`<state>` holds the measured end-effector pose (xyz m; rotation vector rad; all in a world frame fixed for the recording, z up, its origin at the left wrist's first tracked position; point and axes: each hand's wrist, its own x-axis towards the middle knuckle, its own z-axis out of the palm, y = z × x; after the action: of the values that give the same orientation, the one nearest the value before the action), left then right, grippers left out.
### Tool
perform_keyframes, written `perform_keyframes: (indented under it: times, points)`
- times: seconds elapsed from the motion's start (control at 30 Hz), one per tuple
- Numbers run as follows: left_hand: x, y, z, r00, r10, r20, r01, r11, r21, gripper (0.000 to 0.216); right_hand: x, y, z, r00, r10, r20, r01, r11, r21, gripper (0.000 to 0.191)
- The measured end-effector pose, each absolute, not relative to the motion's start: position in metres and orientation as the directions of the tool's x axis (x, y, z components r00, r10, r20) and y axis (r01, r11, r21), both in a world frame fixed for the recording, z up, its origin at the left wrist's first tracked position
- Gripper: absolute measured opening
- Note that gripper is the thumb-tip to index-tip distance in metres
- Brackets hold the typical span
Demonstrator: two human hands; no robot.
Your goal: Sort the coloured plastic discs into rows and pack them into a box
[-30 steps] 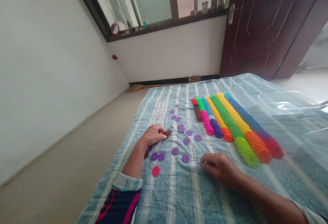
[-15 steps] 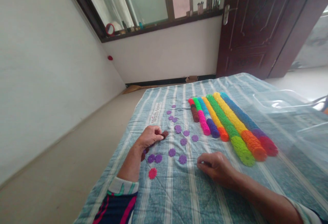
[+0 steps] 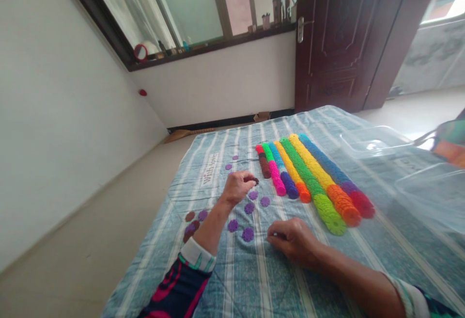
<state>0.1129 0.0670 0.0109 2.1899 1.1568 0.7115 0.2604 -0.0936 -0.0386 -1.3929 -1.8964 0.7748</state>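
Note:
My left hand (image 3: 239, 185) reaches over the bed, thumb and fingertips pinched on a dark brown notched disc (image 3: 256, 181). It is close to the short end of a row of disc stacks, beside the red, black and brown stack (image 3: 263, 162). My right hand (image 3: 293, 239) rests on the cloth, fingers curled in and nothing visible in them. Between the hands lie several loose purple discs (image 3: 248, 234). By my left forearm is a small cluster of purple and brown discs (image 3: 190, 216), partly hidden by the sleeve.
Long multicoloured disc stacks, such as the green stack (image 3: 307, 172), lie side by side on the striped bedsheet (image 3: 269, 279). Clear plastic containers (image 3: 378, 141) sit at the right. A dark red door (image 3: 337, 41) and a window sill (image 3: 218, 41) stand beyond the bed.
My left hand has moved right and away from me with the brown disc, towards the stacks. My right hand keeps its curled pose on the cloth. The view has shifted slightly.

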Motion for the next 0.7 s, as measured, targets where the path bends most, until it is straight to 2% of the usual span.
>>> perform_keyframes:
  times: [0.17, 0.47, 0.7]
  points:
    - [0.156, 0.084, -0.004, 0.487, 0.821, 0.298, 0.613, -0.565, 0.552, 0.016, 0.260, -0.093, -0.037, -0.218, 0.963, 0.156, 0.588, 0.257, -0.767, 0.017]
    - [0.165, 0.090, -0.021, 0.521, 0.785, 0.335, 0.687, -0.619, 0.381, 0.018, 0.258, -0.091, -0.037, -0.210, 0.965, 0.157, 0.616, 0.255, -0.745, 0.015]
    - [0.168, 0.089, -0.024, 0.492, 0.792, 0.361, 0.694, -0.607, 0.386, 0.015, 0.258, -0.092, -0.037, -0.216, 0.964, 0.157, 0.645, 0.262, -0.718, 0.015]
